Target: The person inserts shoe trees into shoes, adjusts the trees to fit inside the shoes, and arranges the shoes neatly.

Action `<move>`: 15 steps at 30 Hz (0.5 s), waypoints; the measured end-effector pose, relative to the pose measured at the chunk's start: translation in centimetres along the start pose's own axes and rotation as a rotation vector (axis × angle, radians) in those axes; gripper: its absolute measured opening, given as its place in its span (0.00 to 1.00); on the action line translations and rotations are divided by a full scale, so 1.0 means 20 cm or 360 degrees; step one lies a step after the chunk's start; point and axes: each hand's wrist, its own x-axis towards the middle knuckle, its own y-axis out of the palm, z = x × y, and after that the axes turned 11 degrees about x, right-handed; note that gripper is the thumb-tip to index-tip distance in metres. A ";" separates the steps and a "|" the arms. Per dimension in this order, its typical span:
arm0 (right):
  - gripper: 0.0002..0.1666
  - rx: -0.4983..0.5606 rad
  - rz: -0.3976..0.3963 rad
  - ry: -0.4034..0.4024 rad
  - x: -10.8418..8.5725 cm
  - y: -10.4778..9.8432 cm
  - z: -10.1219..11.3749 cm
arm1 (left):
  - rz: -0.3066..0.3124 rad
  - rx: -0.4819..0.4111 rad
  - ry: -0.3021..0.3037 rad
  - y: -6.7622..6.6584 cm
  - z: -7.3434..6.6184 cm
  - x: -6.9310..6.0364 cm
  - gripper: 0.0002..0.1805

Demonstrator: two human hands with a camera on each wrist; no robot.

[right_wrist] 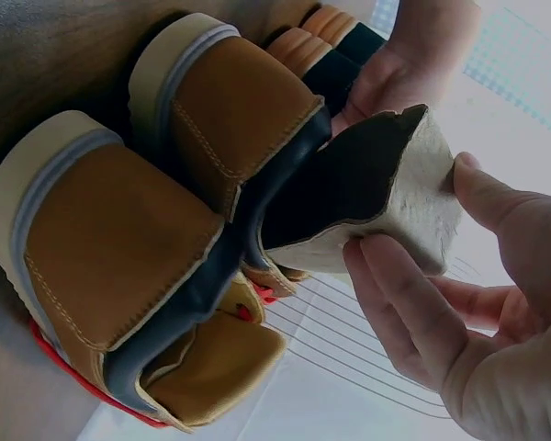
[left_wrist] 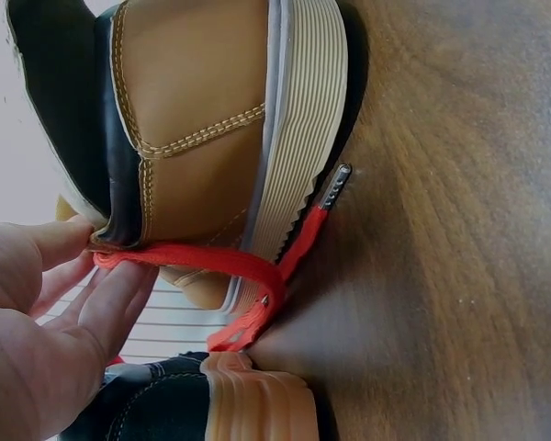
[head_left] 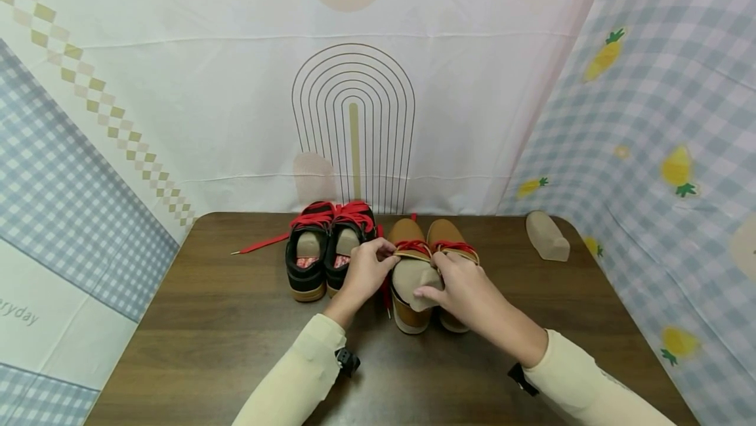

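My right hand (head_left: 469, 288) grips a grey-beige moulded pulp shoe insert (right_wrist: 427, 202) between thumb and fingers. The insert is tilted at the opening of the left brown shoe (head_left: 411, 318), its front part hidden inside. At that shoe's side, my left hand (head_left: 367, 274) pinches the collar edge near the eyelets. A red lace (left_wrist: 202, 259) passes over the left fingers and hangs toward the table. Beside it stands the right brown shoe (right_wrist: 119, 239), its tan tongue (right_wrist: 220, 367) folded outward.
To the left stand two black shoes (head_left: 307, 272) with red laces and inserts inside. One lace end (head_left: 260, 244) trails leftward over the wooden table (head_left: 207, 321). Another pulp insert (head_left: 546, 237) lies near the back right corner. Patterned cloth (head_left: 461, 98) hangs behind the table.
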 end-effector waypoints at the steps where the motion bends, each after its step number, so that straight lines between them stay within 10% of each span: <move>1: 0.29 0.0001 0.0001 0.0004 0.00 0.01 0.00 | 0.0005 0.0001 -0.0001 0.00 0.00 0.00 0.04; 15: 0.28 0.0005 -0.0021 0.0017 0.01 0.05 -0.02 | 0.0010 0.0013 0.0001 0.00 0.00 0.00 0.04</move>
